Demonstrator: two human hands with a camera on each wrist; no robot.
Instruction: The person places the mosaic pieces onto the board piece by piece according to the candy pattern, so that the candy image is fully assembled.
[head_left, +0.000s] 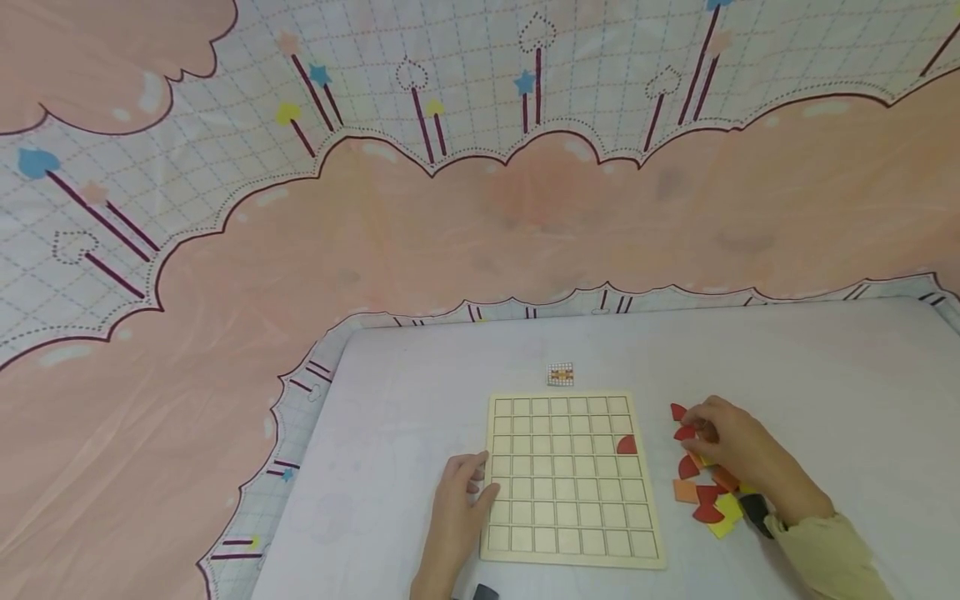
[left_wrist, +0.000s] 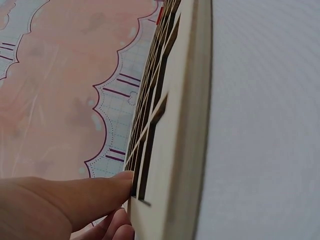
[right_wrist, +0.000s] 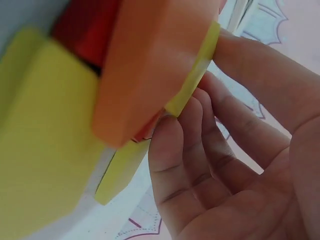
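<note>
The left hand (head_left: 453, 504), fingers apart, touches the gridded board (head_left: 567, 469) on the worktop (head_left: 375, 458); a nudge could skew it, jolting its red piece (head_left: 627, 445). Whether the right hand's (head_left: 731, 437) grip holds any loose pieces (head_left: 707, 513) cannot be told; crowding could drag neighbours.

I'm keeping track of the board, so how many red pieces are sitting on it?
1. The red piece sits in the rightmost column of the board, third row from the far edge. The left hand is at the opposite edge; none seems hidden.
</note>
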